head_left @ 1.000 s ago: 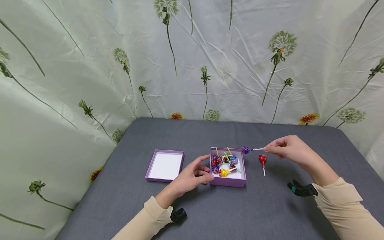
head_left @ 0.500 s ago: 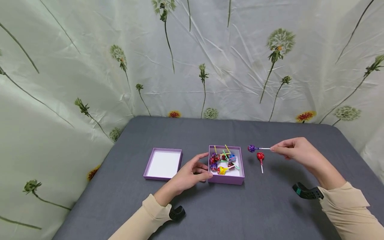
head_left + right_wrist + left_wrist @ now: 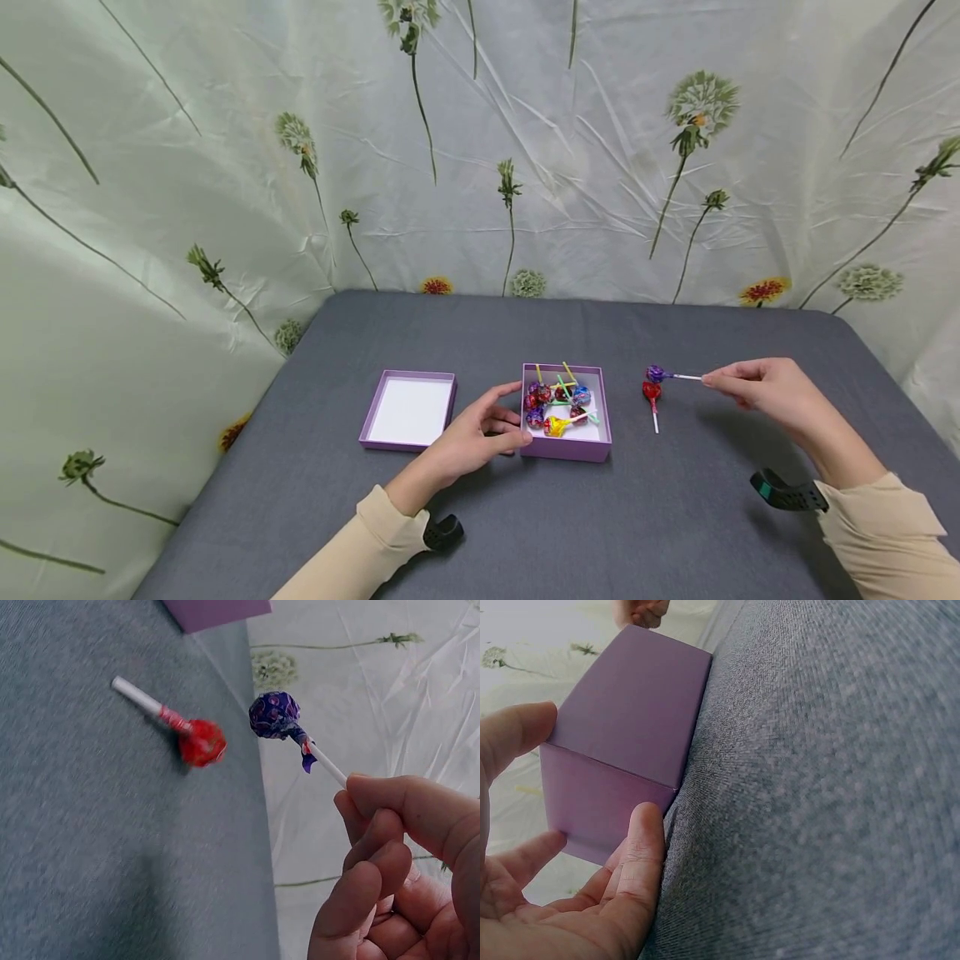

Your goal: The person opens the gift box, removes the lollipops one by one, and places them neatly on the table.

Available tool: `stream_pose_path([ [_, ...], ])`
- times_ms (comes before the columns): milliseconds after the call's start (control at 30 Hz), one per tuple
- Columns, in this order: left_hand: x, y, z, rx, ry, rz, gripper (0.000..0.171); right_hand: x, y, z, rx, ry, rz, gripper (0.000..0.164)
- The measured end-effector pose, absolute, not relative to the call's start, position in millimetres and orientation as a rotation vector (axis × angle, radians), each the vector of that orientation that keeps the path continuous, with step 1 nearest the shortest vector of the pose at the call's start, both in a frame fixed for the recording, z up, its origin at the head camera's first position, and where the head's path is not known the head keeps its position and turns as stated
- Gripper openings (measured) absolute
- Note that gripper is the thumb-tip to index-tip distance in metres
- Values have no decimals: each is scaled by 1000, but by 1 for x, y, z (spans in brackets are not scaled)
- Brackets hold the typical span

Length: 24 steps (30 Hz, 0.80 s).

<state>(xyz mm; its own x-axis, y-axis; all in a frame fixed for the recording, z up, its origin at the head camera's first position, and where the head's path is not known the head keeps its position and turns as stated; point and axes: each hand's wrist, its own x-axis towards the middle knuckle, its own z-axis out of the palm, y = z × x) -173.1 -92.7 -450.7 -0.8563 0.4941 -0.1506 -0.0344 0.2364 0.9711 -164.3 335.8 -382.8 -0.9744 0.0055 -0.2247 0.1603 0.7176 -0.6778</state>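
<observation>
A purple-wrapped lollipop (image 3: 281, 721) hovers right of the open purple box (image 3: 566, 451).

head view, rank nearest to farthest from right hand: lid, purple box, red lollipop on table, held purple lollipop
1. Purple lollipop: stick pinched in the right hand
2. Red lollipop: on the table, left of that hand
3. Purple box: farther left, touched by the left hand
4. Lid: farthest left, past the left hand

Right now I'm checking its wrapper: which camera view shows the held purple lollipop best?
The right wrist view: it shows the purple lollipop large, wrapper twist and white stick visible, pinched by the right hand. The head view shows it small; the left wrist view doesn't show it.
</observation>
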Motion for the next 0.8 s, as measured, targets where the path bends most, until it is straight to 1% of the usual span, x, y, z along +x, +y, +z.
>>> stream_pose_path([
  [400,-173,-92,-452,420,2090,1660,76,-158,353,-403,216,2763,-1097,49],
  [633,-172,-93,-451,413,2099,1653,75,-153,349,-413,278,2796,-1085,49],
  [800,-172,-93,-451,408,2100,1648,75,-148,344,-415,257,2822,-999,43],
])
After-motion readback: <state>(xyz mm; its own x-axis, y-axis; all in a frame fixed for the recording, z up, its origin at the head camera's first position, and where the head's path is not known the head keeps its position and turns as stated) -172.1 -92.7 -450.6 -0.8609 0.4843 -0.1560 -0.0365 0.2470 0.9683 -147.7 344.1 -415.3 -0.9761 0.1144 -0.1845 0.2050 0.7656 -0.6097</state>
